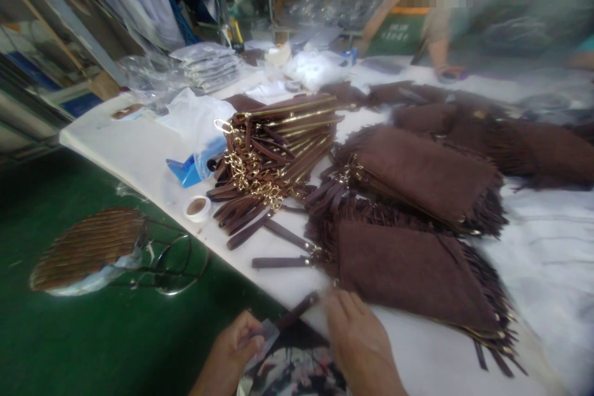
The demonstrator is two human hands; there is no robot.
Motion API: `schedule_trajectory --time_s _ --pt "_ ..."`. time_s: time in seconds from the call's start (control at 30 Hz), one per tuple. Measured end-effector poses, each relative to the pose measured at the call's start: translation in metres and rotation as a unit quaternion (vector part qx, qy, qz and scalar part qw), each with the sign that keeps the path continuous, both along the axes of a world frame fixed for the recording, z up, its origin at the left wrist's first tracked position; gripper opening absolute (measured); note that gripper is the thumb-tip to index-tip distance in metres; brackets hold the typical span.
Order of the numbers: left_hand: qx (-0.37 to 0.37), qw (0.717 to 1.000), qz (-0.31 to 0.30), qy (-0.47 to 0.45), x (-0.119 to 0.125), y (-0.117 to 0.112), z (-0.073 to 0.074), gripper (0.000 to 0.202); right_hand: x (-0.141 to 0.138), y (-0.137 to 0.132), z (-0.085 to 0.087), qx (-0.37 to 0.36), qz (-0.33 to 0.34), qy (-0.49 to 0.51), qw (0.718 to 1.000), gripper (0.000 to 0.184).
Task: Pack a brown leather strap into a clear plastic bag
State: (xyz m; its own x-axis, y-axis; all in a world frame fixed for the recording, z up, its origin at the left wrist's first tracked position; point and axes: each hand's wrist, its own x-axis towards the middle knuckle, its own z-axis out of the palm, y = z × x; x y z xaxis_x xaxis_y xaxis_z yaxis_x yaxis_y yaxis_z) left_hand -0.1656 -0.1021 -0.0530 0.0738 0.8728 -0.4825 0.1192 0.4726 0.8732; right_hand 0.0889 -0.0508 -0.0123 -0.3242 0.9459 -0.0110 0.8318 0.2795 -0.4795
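A dark brown wrist strap [297, 312] stretches between my two hands at the table's front edge. My left hand [244, 340] is closed, pinching the strap's lower end together with a clear plastic piece [268, 335]. At the upper end, my right hand [357, 334] has its fingers curled down and closed on the strap; they are blurred and the fingertips are hidden. Just beyond lies a stack of brown fringed pouches [408, 266] with gold zips. Another wrist strap [281, 262] sticks out from that stack to the left.
Behind lie a second pouch stack [427, 167] and a pile of gold-zipped pouches with straps [283, 148]. A tape roll [197, 208] sits near the table edge [139, 189]. A wicker-topped stool [93, 247] stands left. Across the table, a person's hand [448, 71] rests on the surface.
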Motion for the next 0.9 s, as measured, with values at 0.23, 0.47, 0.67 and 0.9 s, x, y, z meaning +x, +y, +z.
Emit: schedule_trajectory --time_s 0.23,0.47,0.67,0.9 --pt "0.029 0.999 -0.026 0.016 -0.003 0.011 0.008 0.023 0.016 0.043 0.011 0.126 0.155 -0.182 0.963 0.018" --pt "0.024 1.0 -0.011 0.004 0.013 0.018 0.009 0.029 0.026 0.053 0.012 0.081 0.162 -0.115 0.977 0.008" --pt "-0.011 0.999 -0.006 -0.029 0.037 0.031 0.013 0.037 0.031 0.051 0.018 0.062 0.145 -0.067 0.985 0.008" --pt "-0.03 0.999 -0.037 0.015 0.042 0.03 0.018 0.041 0.034 0.052 0.01 0.059 0.129 -0.034 0.989 0.005"
